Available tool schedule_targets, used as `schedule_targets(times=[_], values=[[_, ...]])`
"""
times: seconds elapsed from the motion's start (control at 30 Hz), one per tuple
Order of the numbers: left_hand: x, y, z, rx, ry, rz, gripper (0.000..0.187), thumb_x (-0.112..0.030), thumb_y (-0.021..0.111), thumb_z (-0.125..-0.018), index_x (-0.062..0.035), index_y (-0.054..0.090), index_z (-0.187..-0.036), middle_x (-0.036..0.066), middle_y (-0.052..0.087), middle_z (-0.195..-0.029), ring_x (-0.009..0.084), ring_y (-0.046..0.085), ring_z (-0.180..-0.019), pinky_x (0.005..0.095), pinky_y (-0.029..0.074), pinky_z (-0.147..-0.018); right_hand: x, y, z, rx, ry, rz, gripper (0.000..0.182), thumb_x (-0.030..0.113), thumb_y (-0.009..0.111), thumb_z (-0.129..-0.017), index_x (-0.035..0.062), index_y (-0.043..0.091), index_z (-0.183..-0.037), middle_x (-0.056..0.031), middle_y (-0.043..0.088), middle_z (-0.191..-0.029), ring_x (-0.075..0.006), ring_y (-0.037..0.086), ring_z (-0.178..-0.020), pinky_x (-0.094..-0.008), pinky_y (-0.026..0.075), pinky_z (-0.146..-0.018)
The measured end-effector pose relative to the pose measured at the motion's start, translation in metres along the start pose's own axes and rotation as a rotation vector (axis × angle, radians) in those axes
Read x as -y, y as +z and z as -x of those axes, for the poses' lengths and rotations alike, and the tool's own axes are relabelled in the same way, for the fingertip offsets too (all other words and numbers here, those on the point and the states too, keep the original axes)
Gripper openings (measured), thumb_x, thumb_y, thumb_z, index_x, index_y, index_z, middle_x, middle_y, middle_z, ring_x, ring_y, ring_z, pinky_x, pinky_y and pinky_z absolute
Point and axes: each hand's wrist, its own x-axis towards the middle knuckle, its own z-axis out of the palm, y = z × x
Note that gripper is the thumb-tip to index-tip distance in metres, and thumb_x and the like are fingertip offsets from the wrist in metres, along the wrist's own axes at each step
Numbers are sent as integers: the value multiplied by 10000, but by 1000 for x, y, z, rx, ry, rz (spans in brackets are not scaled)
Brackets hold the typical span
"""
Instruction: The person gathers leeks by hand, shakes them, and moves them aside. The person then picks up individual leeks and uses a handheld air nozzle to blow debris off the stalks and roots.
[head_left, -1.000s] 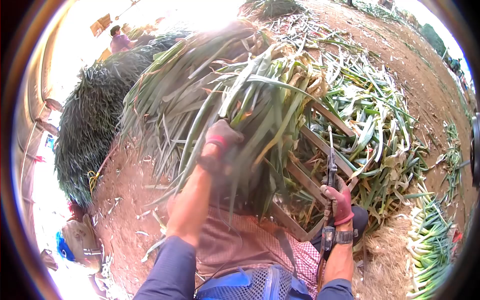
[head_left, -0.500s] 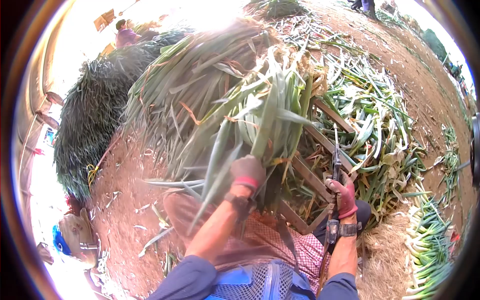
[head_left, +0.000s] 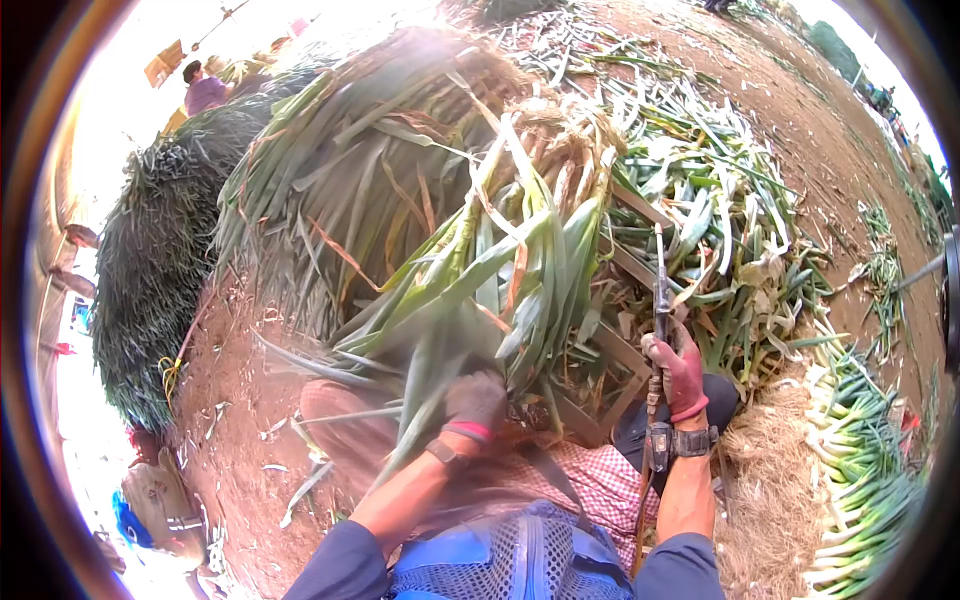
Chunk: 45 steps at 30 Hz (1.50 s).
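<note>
Green leaves (head_left: 543, 255), ctr, hang against blurred L hand (head_left: 474, 402), lower ctr; can't tell its grip. R hand (head_left: 680, 375), right of ctr, grasps slim tool (head_left: 662, 292), tip above fingers (head_left: 660, 352).

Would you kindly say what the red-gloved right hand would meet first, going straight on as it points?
The right hand would probably meet the heap of loose, long green leaves first, though depth is unclear.

I see leeks (head_left: 530, 260), long green leaves streaked yellow, drooping toward seven o'clock, tan ends at one; at their four, a slim wand (head_left: 661, 298) stands nearly upright, pale-tipped.
</note>
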Motion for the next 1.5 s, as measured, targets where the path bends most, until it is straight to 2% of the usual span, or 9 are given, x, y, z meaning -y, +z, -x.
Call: schedule_targets(times=[0.1,0.4,0.5,0.6,0.73,1.0,1.17,1.3,1.5], values=[[-9,20,10,55,-9,-8,336,-291,715,-761,-43,662,-981,107,681,-849,284,704,-767,424,533,-661,12,4,10,-17,-14,80,463,234,705,-904,-39,614,-1267,-38,699,-974,-106,637,-861,-261,508,-834],[-3,-76,19,98,135,177,660,-544,744,-857,38,658,-1155,159,742,-989,325,747,-871,466,574,-749,9,-10,27,-30,19,143,618,206,759,-865,-20,570,-1408,-23,659,-1125,-101,585,-951,-267,499,-873],[12,-168,9,216,330,442,680,-522,786,-868,30,677,-1250,138,773,-998,284,771,-880,437,603,-757,18,-8,32,-26,1,180,635,197,751,-854,-25,559,-1418,-30,660,-1113,-103,591,-939,-270,505,-865],[14,-221,-37,149,230,896,373,-257,833,-890,-37,768,-1183,137,779,-872,192,762,-761,357,611,-697,23,-3,34,-31,60,271,682,204,754,-837,-42,539,-1436,-70,673,-1103,-129,611,-930,-293,519,-871],[-24,-198,-130,-136,355,778,304,-286,714,-946,-77,764,-1161,189,757,-1057,332,757,-896,418,601,-806,-2,-12,31,-80,27,399,787,229,765,-809,-103,488,-1467,-195,706,-1185,-225,681,-1045,-349,529,-966],[-122,-59,-289,29,257,341,356,-280,631,-932,-81,695,-1220,193,715,-1132,387,709,-1039,502,564,-885,1,-14,38,-75,48,513,859,226,755,-809,-42,421,-1554,-293,640,-1343,-373,660,-1230,-382,501,-1053],[-134,-49,-297,99,85,-30,312,-263,651,-941,-81,751,-1174,136,736,-1176,298,733,-1097,449,576,-813,-17,-31,25,-29,-16,651,897,243,738,-807,28,381,-1602,-277,587,-1426,-396,612,-1291,-414,484,-1087],[-135,-35,-309,145,-35,114,306,-222,629,-983,-23,727,-1194,153,760,-1125,298,775,-998,472,577,-769,-7,-25,19,41,-57,706,897,263,727,-807,57,382,-1609,-255,588,-1425,-407,593,-1298,-430,477,-1099],[-102,-70,-254,374,-42,277,659,-268,774,-808,56,520,-1322,247,755,-1061,413,740,-1047,489,576,-906,-4,-24,30,63,32,747,902,239,720,-782,24,395,-1595,-260,629,-1318,-405,636,-1201,-408,494,-1057]])
